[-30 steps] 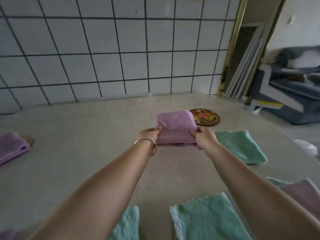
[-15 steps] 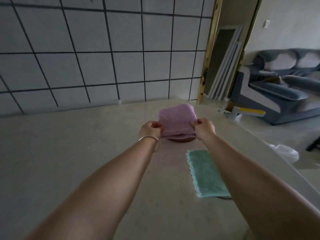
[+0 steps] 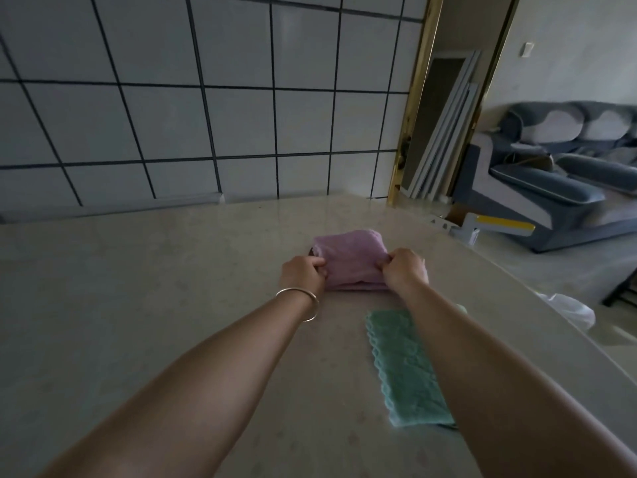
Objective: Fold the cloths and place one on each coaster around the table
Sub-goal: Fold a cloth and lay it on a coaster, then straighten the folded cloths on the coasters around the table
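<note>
Fingers of both hands are curling onto one folded pink cloth: left hand is pinching its left edge, right hand is gripping its right edge. Cloths in view, two: the pink one is lying far out on the table, with a dark sliver showing at its far left corner, too small to identify; one green cloth is lying flat nearer the person, partly under the right forearm, its scalloped edge facing left. Bracelets, one: a thin metal bracelet is circling the left wrist. Tiled wall is standing behind the table; one grey sofa is showing through the doorway at right.
</note>
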